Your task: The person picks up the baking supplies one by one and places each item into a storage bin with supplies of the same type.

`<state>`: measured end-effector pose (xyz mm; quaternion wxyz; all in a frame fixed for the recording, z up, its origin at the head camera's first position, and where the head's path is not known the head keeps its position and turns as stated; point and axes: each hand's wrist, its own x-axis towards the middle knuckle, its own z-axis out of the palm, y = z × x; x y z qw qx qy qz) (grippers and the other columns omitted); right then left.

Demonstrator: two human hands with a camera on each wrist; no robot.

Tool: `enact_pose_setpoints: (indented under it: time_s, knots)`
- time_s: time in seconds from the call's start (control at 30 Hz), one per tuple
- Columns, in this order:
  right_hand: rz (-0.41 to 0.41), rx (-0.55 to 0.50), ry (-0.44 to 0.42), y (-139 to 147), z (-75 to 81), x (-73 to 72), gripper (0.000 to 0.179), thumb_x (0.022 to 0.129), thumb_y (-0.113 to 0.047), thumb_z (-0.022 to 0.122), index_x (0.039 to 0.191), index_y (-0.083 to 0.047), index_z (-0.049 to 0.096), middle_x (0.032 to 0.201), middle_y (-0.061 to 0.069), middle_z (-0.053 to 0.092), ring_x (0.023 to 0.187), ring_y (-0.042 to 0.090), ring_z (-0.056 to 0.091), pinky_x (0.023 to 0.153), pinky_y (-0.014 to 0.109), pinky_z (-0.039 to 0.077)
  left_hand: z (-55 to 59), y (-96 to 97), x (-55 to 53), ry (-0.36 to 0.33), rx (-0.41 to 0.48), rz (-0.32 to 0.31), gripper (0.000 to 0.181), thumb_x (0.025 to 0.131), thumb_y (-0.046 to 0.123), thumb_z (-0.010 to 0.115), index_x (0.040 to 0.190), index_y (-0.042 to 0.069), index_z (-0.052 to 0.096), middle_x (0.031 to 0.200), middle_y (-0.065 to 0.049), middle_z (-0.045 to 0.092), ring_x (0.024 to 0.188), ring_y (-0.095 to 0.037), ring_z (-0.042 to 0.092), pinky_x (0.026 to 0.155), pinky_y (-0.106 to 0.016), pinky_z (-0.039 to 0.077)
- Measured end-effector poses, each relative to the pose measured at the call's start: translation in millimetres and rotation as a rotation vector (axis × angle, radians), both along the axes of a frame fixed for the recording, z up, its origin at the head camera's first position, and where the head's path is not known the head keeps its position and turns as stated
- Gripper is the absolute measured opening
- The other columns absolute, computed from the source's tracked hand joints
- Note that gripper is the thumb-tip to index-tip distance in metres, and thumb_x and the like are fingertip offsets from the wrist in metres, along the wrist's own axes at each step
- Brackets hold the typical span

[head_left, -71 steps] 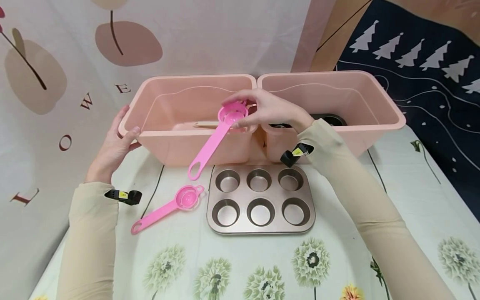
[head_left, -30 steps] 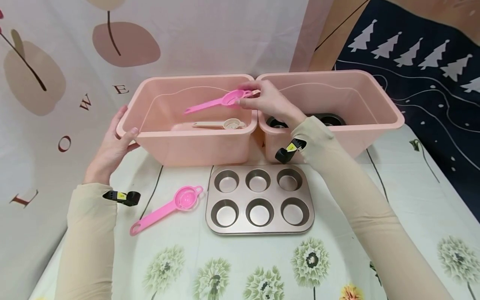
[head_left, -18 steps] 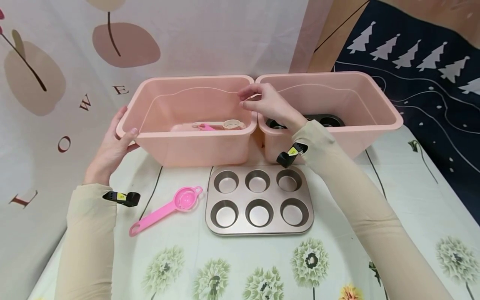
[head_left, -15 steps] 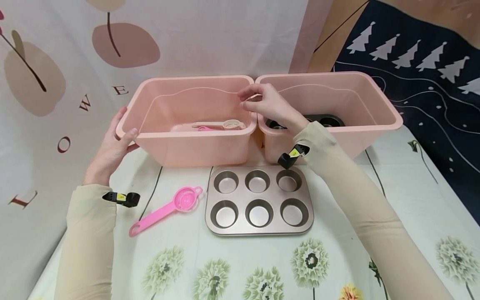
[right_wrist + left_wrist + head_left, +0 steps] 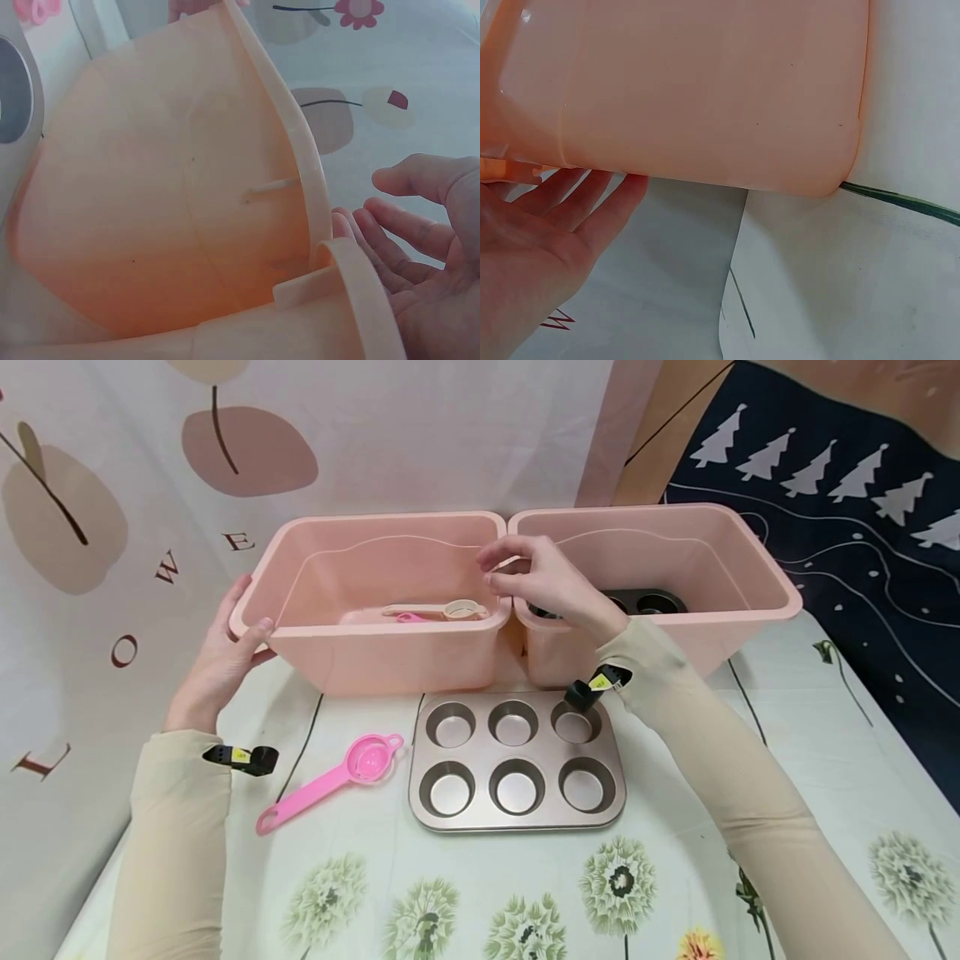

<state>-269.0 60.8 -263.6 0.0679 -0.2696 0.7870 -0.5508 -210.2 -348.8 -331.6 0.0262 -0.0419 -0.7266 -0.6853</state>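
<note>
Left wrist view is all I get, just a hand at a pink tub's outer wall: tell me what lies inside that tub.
Observer: In the head view, a cream spoon lies in the left tub, with a pink piece showing beside it.
Operator: Tell me whether the right hand is carrying anything.
Observer: The right wrist view shows no object in the right hand.
Operator: Now list what sits in front of the left tub and the right tub.
Observer: The head view shows a six-cup muffin tray, with a pink spoon to its left.
</note>
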Motion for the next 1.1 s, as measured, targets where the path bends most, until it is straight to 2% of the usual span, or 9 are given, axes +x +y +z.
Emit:
enact_pose_setpoints:
  time_s: [0.27, 0.5, 0.67, 0.8, 0.93, 1.1]
  knots:
    - [0.016, -0.052, -0.010, -1.0, -1.2, 8.1, 0.025, 0.088, -0.001, 0.062, 0.113, 0.004, 0.064, 0.109, 0.014, 0.063, 0.089, 0.021, 0.064, 0.076, 0.024, 0.049, 0.8, 1.0, 1.6, 0.000, 0.017, 0.000, 0.075, 0.096, 0.013, 0.056, 0.156, 0.029, 0.014, 0.149, -0.013, 0.022, 0.121, -0.021, 0.041, 0.079, -0.017, 0.047]
    - [0.071, -0.096, -0.002, -4.5, -2.7, 18.0, 0.024, 0.086, 0.004, 0.061, 0.110, 0.007, 0.064, 0.106, 0.016, 0.063, 0.087, 0.021, 0.065, 0.077, 0.026, 0.052, -0.5, 0.4, 1.6, 0.013, 0.042, -0.005, 0.075, 0.096, 0.012, 0.056, 0.156, 0.027, 0.014, 0.147, -0.012, 0.024, 0.119, -0.020, 0.044, 0.079, -0.018, 0.048]
    - [0.117, -0.114, -0.024, -6.7, -5.5, 25.5, 0.026, 0.087, 0.005, 0.062, 0.112, 0.008, 0.062, 0.106, 0.015, 0.063, 0.089, 0.027, 0.065, 0.078, 0.032, 0.054, 0.1, 0.3, 1.9, 0.013, 0.052, -0.005, 0.075, 0.096, 0.012, 0.057, 0.156, 0.027, 0.015, 0.146, -0.011, 0.025, 0.120, -0.020, 0.043, 0.079, -0.019, 0.048]
    - [0.112, -0.153, -0.053, -9.6, -8.4, 31.8, 0.025, 0.085, 0.004, 0.064, 0.110, 0.005, 0.064, 0.102, 0.014, 0.065, 0.090, 0.028, 0.064, 0.081, 0.031, 0.052, 0.5, 0.4, 1.8, 0.014, 0.064, -0.008, 0.074, 0.096, 0.012, 0.057, 0.155, 0.028, 0.016, 0.146, -0.011, 0.025, 0.118, -0.018, 0.045, 0.079, -0.019, 0.048]
    - [0.116, -0.215, -0.111, -13.1, -11.2, 38.9, 0.024, 0.084, 0.003, 0.065, 0.108, 0.004, 0.065, 0.100, 0.014, 0.065, 0.089, 0.026, 0.063, 0.079, 0.031, 0.050, 0.5, 0.4, 1.5, 0.016, 0.062, -0.008, 0.074, 0.096, 0.011, 0.057, 0.155, 0.029, 0.017, 0.146, -0.011, 0.025, 0.118, -0.018, 0.045, 0.080, -0.019, 0.048]
    - [0.162, -0.159, -0.052, -16.6, -15.5, 44.2, 0.024, 0.085, 0.005, 0.064, 0.109, 0.004, 0.065, 0.105, 0.011, 0.064, 0.094, 0.031, 0.063, 0.076, 0.031, 0.052, 1.1, 0.7, 1.9, 0.011, 0.054, -0.009, 0.074, 0.096, 0.012, 0.057, 0.155, 0.029, 0.016, 0.147, -0.011, 0.025, 0.118, -0.018, 0.044, 0.079, -0.019, 0.048]
